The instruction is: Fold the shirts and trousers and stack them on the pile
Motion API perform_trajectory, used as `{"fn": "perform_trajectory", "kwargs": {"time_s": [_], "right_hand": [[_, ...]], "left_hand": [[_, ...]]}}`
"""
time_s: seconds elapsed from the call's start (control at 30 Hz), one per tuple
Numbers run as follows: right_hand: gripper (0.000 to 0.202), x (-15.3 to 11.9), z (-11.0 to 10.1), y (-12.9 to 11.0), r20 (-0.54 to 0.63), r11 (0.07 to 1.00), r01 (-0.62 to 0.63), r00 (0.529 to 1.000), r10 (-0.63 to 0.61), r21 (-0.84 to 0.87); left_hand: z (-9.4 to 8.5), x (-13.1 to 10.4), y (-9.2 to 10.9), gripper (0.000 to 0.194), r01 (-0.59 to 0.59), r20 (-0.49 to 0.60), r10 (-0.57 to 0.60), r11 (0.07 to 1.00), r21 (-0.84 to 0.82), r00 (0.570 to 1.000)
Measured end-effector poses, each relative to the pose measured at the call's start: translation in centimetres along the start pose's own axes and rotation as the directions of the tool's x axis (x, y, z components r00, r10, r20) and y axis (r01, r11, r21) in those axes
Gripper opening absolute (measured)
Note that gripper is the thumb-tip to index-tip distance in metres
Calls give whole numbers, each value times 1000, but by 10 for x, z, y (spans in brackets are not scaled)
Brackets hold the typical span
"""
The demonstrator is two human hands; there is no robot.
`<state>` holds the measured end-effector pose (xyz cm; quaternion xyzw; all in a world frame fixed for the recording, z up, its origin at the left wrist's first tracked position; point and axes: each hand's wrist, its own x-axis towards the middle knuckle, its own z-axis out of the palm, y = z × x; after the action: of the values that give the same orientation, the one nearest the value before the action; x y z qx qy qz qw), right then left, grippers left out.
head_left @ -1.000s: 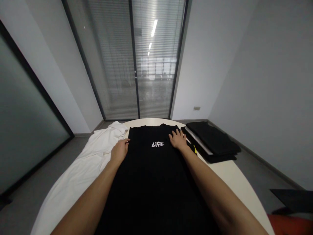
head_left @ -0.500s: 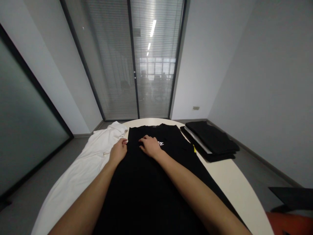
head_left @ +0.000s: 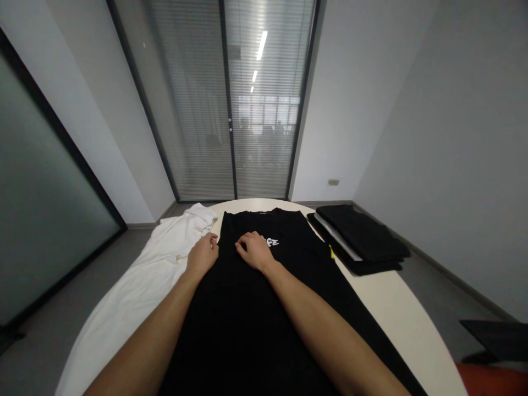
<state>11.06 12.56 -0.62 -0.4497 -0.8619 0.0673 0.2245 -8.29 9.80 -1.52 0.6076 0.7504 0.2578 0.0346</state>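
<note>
A black T-shirt [head_left: 247, 319] with a small white chest print [head_left: 272, 242] lies spread out, its collar at the far end. My left hand [head_left: 203, 256] rests at the shirt's left edge near the shoulder, fingers loosely bent with a small gap between fingertips and thumb. No cloth shows clearly between them. My right hand [head_left: 254, 251] lies on the chest beside the print and covers part of it. Its fingers are bent, the thumb stands apart, and nothing is held.
On the left, a white garment [head_left: 136, 280] drapes over the pale round table [head_left: 396, 302]. A stack of folded black clothes [head_left: 358, 236] sits at the right, by a small yellow piece [head_left: 331, 252]. An orange-seated chair [head_left: 490, 379] stands at the lower right.
The view has shifted slightly. My right fingers have drawn in and bent more on the shirt. At the shirt's edge, my left fingertips are a little further apart.
</note>
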Motion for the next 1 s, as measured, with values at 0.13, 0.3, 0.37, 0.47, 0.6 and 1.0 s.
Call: {"fn": "perform_trajectory", "kwargs": {"time_s": [0.13, 0.3, 0.37, 0.47, 0.6, 1.0], "right_hand": [[26, 4, 7, 7, -75, 992, -98, 992, 104, 76], [42, 25, 13, 16, -77, 949, -288, 951, 299, 126], [40, 35, 12, 17, -52, 932, -332, 938, 342, 146], [30, 45, 7, 16, -47, 924, -337, 935, 351, 183], [29, 42, 1, 17, -65, 915, -369, 921, 384, 165], [34, 29, -1, 25, -42, 964, -247, 967, 252, 101]], "left_hand": [[-1, -4, 2, 34, -61, 24, 60, 997, 41, 998], [0, -6, 0, 40, -127, 46, 122, 986, 106, 991], [0, -6, 0, 40, -129, 58, 123, 985, 116, 991], [0, -6, 0, 39, -126, 65, 118, 984, 127, 991], [0, -6, 1, 40, -112, 56, 105, 984, 139, 993], [-4, -8, 4, 35, -222, 1, 226, 958, 184, 974]]}}
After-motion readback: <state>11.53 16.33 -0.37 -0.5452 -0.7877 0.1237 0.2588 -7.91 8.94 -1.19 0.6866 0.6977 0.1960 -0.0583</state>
